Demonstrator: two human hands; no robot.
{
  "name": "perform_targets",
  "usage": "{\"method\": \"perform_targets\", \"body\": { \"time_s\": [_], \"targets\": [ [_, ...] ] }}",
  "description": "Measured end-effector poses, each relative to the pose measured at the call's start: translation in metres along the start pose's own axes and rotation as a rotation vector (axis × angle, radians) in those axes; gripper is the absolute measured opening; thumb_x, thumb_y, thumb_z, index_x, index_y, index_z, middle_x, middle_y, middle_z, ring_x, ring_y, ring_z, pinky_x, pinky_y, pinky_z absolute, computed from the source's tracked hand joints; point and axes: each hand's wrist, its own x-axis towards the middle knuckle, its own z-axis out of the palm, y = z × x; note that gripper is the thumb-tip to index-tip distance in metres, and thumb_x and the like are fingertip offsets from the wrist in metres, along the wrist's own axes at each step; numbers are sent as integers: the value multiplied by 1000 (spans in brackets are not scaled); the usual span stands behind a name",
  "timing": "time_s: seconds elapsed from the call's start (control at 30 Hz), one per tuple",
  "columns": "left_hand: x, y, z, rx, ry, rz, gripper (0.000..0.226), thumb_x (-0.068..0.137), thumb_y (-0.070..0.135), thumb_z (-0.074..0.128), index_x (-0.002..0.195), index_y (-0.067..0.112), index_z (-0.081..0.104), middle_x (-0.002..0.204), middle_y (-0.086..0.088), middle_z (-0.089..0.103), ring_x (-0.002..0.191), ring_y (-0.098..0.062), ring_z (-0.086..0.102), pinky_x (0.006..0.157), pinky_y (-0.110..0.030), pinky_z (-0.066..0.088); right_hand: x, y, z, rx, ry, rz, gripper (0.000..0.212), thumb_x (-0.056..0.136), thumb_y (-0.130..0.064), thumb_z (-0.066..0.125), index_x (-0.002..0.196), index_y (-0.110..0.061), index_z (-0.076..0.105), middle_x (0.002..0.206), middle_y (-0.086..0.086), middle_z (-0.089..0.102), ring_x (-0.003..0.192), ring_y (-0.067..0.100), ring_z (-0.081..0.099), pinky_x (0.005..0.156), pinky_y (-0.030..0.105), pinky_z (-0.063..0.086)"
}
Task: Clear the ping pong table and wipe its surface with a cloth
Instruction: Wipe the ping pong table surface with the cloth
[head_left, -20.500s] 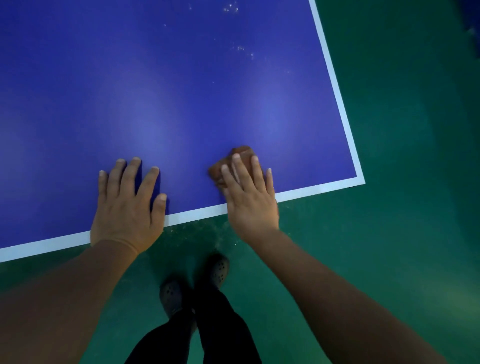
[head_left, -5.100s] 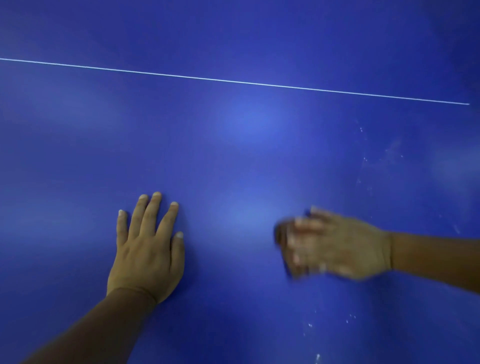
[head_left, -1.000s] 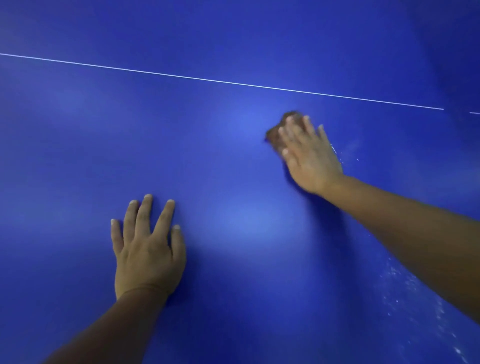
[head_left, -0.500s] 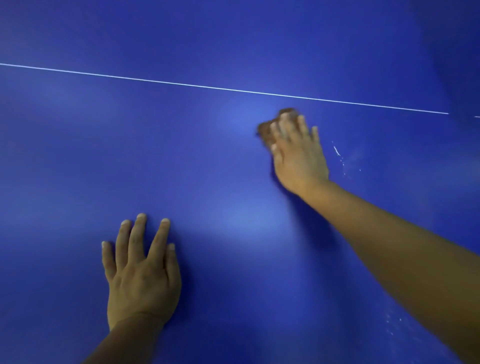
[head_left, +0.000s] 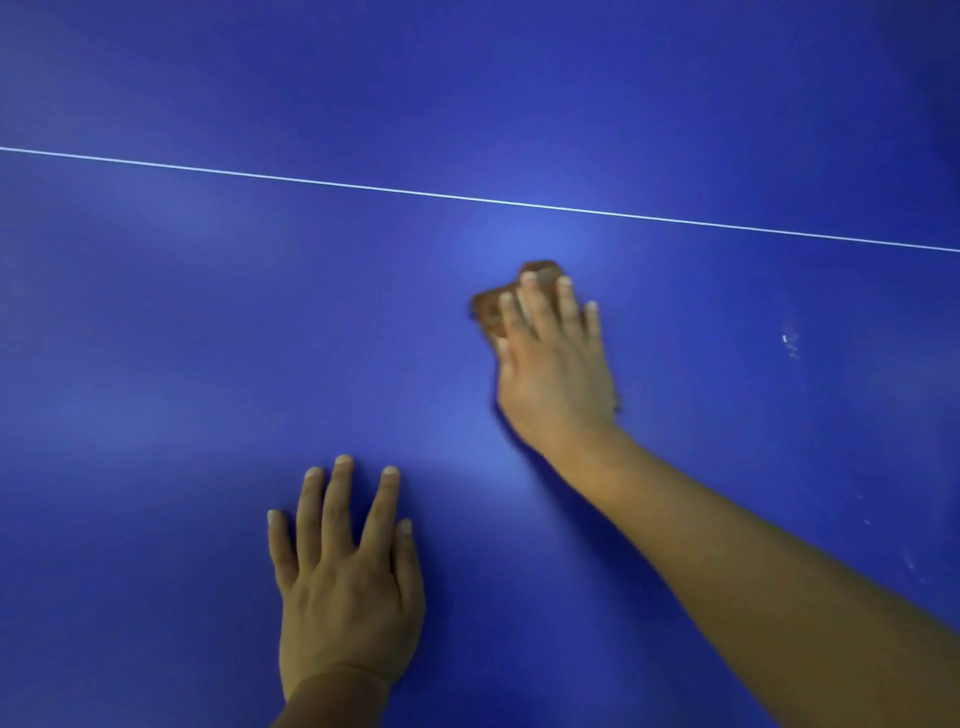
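Observation:
The blue ping pong table (head_left: 208, 322) fills the whole view. A small brown cloth (head_left: 488, 306) lies on it just below the thin white centre line (head_left: 363, 186). My right hand (head_left: 556, 364) presses flat on the cloth with straight fingers, and only the cloth's far and left edges show. My left hand (head_left: 348, 577) rests flat on the table nearer to me, fingers spread, holding nothing.
A few white specks and smears (head_left: 789, 343) dot the surface to the right of the cloth, with more faint marks (head_left: 914, 566) near the right edge. No table edge or floor is in view.
My right hand has slid the cloth a little left and towards me below the white line. My left hand stays planted on the table.

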Motion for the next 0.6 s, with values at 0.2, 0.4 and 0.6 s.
{"method": "perform_targets", "body": {
  "time_s": [0.2, 0.4, 0.6],
  "targets": [
    [1, 0, 1, 14, 8, -1, 54, 95, 40, 35, 140, 21, 56, 153, -13, 42, 145, -34, 29, 119, -55, 11, 89, -66, 6, 5, -35, -109, 56, 98, -25, 39, 153, -18, 33, 165, 3, 18, 151, 34, 11, 120, 54, 9],
    [0, -2, 1, 9, -13, 11, 52, 95, 39, 36, 141, 22, 54, 154, -12, 39, 147, -33, 25, 120, -52, 6, 83, 122, -15, -109, 47, 400, 45, 96, -23, 34, 140, -22, 44, 153, 16, 31, 141, 42, 28, 109, 61, 30],
    [-1, -2, 0, 5, -47, -1, 53, 96, 40, 34, 142, 22, 53, 154, -12, 39, 148, -33, 25, 119, -57, 9, 33, 118, -19, -64, 37, 470, 51, 102, -26, 34, 150, -9, 35, 161, 15, 23, 147, 45, 18, 117, 62, 17]
  ]
}}
